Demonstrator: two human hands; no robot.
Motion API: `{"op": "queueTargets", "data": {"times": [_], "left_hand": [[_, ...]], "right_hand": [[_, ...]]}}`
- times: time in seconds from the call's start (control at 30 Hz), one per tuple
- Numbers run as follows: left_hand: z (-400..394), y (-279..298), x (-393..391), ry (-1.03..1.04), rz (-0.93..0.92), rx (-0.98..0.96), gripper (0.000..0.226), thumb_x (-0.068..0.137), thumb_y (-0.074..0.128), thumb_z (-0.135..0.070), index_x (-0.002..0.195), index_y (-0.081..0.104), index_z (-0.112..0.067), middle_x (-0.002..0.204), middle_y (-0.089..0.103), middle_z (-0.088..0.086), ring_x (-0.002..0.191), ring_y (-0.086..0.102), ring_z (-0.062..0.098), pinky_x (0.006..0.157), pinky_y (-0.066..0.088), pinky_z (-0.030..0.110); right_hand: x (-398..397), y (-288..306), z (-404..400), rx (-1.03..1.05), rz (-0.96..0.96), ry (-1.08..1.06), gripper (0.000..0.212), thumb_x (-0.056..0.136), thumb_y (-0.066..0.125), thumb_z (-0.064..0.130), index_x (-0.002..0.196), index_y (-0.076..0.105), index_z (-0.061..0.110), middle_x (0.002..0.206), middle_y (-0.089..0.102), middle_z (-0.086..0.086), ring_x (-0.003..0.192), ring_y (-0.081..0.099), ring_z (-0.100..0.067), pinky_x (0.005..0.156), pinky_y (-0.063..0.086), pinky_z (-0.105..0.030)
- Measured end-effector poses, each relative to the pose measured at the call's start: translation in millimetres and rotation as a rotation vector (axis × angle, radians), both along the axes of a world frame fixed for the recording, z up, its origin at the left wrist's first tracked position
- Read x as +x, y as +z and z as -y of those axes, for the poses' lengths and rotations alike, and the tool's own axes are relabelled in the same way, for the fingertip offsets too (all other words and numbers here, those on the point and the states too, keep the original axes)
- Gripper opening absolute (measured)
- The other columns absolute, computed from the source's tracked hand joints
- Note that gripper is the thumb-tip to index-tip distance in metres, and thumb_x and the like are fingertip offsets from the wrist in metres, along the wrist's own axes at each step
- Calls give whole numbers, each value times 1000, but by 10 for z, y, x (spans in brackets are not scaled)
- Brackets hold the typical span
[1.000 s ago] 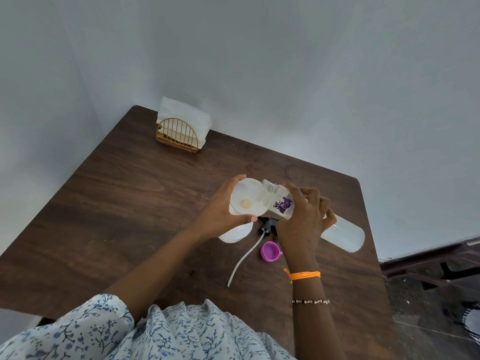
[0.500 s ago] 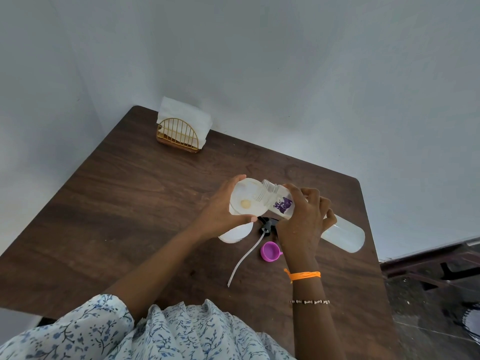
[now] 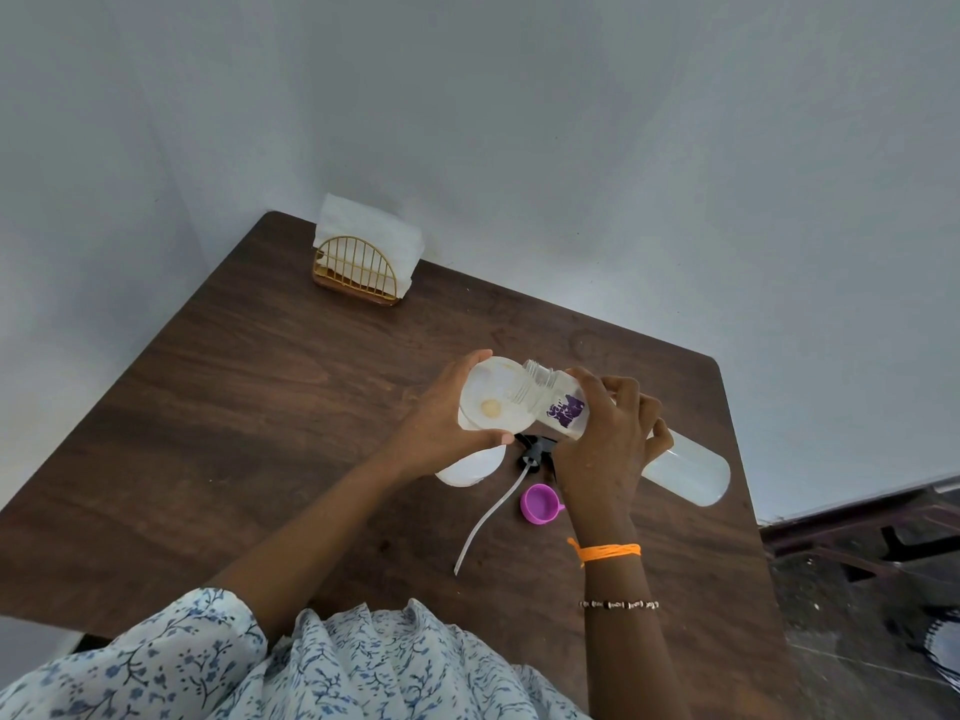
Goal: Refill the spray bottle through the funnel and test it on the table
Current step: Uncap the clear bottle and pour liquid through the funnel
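A white funnel [image 3: 493,397] sits in the mouth of the white spray bottle [image 3: 470,467], which stands on the brown table [image 3: 270,407]. My left hand [image 3: 441,428] grips the funnel's rim and the bottle's top. My right hand [image 3: 608,439] holds a clear refill bottle [image 3: 685,467] with a purple label, tipped nearly flat, its open threaded neck over the funnel. The black spray head [image 3: 532,452] with its long white dip tube [image 3: 485,519] lies on the table between my hands. A purple cap [image 3: 539,504] lies open side up beside it.
A gold wire napkin holder [image 3: 358,272] with white napkins stands at the table's far left corner, near the white wall. The table's right edge runs close behind the refill bottle's base, with dark floor beyond.
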State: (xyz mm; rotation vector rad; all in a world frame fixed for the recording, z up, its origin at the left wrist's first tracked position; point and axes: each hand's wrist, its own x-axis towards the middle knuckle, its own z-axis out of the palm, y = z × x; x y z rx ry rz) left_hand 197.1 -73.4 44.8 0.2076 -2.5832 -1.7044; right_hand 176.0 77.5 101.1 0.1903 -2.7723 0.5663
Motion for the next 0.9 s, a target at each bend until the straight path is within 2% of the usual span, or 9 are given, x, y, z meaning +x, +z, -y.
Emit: {"op": "queueTargets", "data": {"times": [0.13, 0.47, 0.7, 0.8, 0.9], "left_hand": [[-1, -14, 2, 12, 6, 4, 91, 69, 79, -35, 139, 21, -36, 147, 28, -10, 128, 33, 9, 93, 30, 26], [-4, 23, 3, -6, 2, -4, 91, 70, 78, -34, 140, 20, -35, 148, 28, -9, 121, 30, 2, 93, 28, 25], [3, 11, 8, -1, 1, -5, 91, 69, 78, -35, 140, 21, -35, 148, 28, -10, 125, 32, 6, 93, 29, 26], [5, 5, 0, -3, -1, -14, 91, 69, 78, -36, 140, 20, -36, 148, 28, -10, 121, 30, 2, 93, 29, 25], [9, 3, 1, -5, -1, -5, 91, 70, 78, -35, 140, 20, -36, 148, 28, -10, 127, 32, 7, 93, 29, 26]], "right_hand": [[0, 2, -3, 1, 11, 2, 63, 63, 72, -5, 116, 59, 25, 118, 51, -5, 119, 35, -26, 100, 21, -42], [-3, 12, -1, 12, 18, 3, 64, 63, 70, -6, 117, 58, 26, 118, 51, -6, 119, 35, -26, 100, 20, -42], [1, 19, 4, 2, 22, 3, 62, 65, 71, -4, 118, 58, 25, 119, 51, -5, 120, 34, -26, 100, 20, -41], [4, 21, 3, -2, 20, 4, 62, 64, 71, -4, 117, 58, 25, 119, 51, -6, 120, 35, -26, 100, 20, -41], [3, 16, 3, -4, 17, 3, 62, 64, 72, -4, 117, 58, 25, 119, 51, -5, 120, 34, -26, 100, 20, -41]]}}
